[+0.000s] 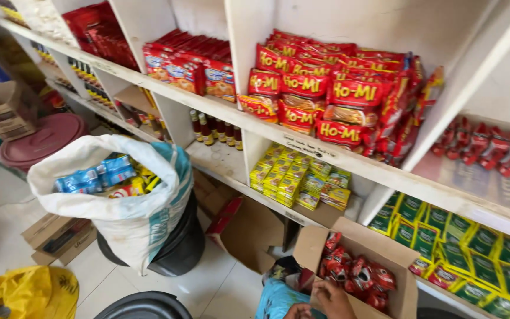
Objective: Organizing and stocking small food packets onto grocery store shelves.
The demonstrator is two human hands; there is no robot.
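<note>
An open cardboard box (385, 251) of small red packets (355, 274) stands on the floor below the shelves. My right hand (333, 298) rests at the box's near edge, fingers beside the red packets; whether it grips one is hidden. Only a sliver of my left hand (298, 311) shows at the bottom edge, next to a blue cloth (275, 300), and its fingers are out of sight.
White shelves (302, 147) hold red noodle packs (326, 94), yellow packets (293, 174), green packets (473, 254) and small bottles (213, 129). A white sack (125, 218) of goods sits on a black bin at left. Flattened cartons (57, 236) and a yellow bag (25, 292) lie on the tiled floor.
</note>
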